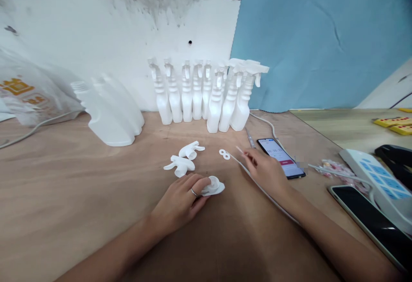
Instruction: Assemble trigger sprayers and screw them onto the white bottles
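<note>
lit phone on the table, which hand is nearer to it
Right. The right hand lies just left of the lit phone, nearly touching it. The left hand is farther left, holding a white spray head.

Left hand [182, 200] grips white trigger head [214, 186] on table [64, 187]; right hand [267, 171] pinches thin tube [240, 150].

8 spray bottles [206, 97], 3 loose trigger heads [192, 150], 2 phones [280, 157].

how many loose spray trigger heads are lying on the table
3: one under the left hand fingers, two side by side just beyond it. Others sit on bottles.
</note>
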Available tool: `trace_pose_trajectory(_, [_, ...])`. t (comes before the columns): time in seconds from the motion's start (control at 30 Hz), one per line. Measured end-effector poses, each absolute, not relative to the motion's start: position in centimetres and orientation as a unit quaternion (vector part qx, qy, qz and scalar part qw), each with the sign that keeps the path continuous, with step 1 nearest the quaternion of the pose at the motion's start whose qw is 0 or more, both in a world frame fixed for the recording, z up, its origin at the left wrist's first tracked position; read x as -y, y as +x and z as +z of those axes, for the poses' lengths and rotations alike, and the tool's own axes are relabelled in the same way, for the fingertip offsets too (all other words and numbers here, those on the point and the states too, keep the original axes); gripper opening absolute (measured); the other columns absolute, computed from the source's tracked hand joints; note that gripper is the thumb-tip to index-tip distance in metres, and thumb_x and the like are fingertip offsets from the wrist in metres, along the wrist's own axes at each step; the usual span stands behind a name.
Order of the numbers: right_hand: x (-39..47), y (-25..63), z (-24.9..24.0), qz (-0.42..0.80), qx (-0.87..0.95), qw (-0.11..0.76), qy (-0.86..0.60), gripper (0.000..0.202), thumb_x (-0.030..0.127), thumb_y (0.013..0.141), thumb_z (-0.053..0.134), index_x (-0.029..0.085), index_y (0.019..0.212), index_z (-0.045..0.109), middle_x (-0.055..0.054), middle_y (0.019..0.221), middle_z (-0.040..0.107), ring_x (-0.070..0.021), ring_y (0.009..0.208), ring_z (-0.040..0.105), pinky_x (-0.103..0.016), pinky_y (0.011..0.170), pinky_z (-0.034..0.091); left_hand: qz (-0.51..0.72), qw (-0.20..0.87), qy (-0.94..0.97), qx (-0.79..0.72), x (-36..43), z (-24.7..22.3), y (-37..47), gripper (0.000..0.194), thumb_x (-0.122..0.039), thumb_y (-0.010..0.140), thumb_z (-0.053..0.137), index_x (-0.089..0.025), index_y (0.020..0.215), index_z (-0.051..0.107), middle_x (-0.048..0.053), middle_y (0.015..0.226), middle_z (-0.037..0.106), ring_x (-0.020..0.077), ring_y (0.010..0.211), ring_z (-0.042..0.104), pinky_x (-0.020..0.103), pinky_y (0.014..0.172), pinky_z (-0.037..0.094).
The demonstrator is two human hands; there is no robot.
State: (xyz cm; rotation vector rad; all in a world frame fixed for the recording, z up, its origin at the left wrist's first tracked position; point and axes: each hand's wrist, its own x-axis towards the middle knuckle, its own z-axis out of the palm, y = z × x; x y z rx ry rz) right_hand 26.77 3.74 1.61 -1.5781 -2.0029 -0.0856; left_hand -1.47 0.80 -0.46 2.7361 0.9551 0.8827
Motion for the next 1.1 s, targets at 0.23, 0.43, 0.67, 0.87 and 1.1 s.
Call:
trace_pose_trajectory(0.23, [-4.9, 30.7, 5.0, 0.264, 0.634, 0.546, -0.480, 0.031, 0.025, 0.094, 0.041, 0.021, 0.114, 0.065, -0.008, 0.091, 0.065, -0.0164, 0.065, 0.058, -0.029, 0.055, 0.044, 0.281, 0.100, 0.890, -0.344, -0.8, -0.3, -1.3, 0.048, -0.020, 0.091, 0.059, -0.025, 0.136, 0.040, 0.004, 0.115, 0.065, 0.0194, 0.102, 0.063, 0.034, 0.088, 0.052])
trace_pose_trajectory(0.43, [-5.4, 29.8, 4.3, 0.418, 0.542, 0.577, -0.446, 0.024, 0.032, 0.093, 0.052, 0.024, 0.112, 0.065, -0.007, 0.094, 0.065, -0.0177, 0.077, 0.062, -0.029, 0.060, 0.050, 0.278, 0.109, 0.891, -0.342, -0.9, -0.2, -1.2, 0.043, -0.021, 0.093, 0.058, -0.025, 0.133, 0.044, 0.005, 0.117, 0.065, 0.0203, 0.103, 0.062, 0.035, 0.088, 0.051])
trace_pose_trajectory(0.67, [-1.9, 22.6, 3.3, 0.482, 0.634, 0.447, -0.408, 0.029, 0.043, 0.092, 0.061, 0.016, 0.095, 0.072, -0.003, 0.072, 0.067, -0.0137, 0.062, 0.059, -0.026, 0.055, 0.047, 0.271, 0.099, 0.895, -0.339, -0.8, -0.4, -1.3, 0.052, -0.023, 0.094, 0.056, -0.024, 0.143, 0.038, 0.007, 0.116, 0.064, 0.0208, 0.100, 0.063, 0.033, 0.083, 0.054])
trace_pose_trajectory(0.87, [-0.7, 21.2, 2.4, 0.421, 0.694, 0.432, -0.395, 0.020, 0.037, 0.096, 0.056, 0.020, 0.088, 0.062, 0.000, 0.073, 0.063, -0.0135, 0.067, 0.059, -0.026, 0.063, 0.050, 0.269, 0.118, 0.900, -0.323, -0.6, -0.6, -1.2, 0.057, -0.020, 0.096, 0.052, -0.024, 0.148, 0.032, 0.008, 0.118, 0.061, 0.0203, 0.101, 0.061, 0.035, 0.086, 0.054])
trace_pose_trajectory(1.1, [-0.6, 21.6, 2.3, 0.348, 0.753, 0.392, -0.398, 0.022, 0.031, 0.101, 0.047, 0.021, 0.083, 0.055, 0.001, 0.073, 0.057, -0.0144, 0.068, 0.056, -0.027, 0.067, 0.047, 0.255, 0.134, 0.903, -0.317, -0.6, -0.8, -1.2, 0.056, -0.022, 0.098, 0.049, -0.026, 0.150, 0.029, 0.009, 0.123, 0.059, 0.0212, 0.106, 0.061, 0.037, 0.090, 0.054])
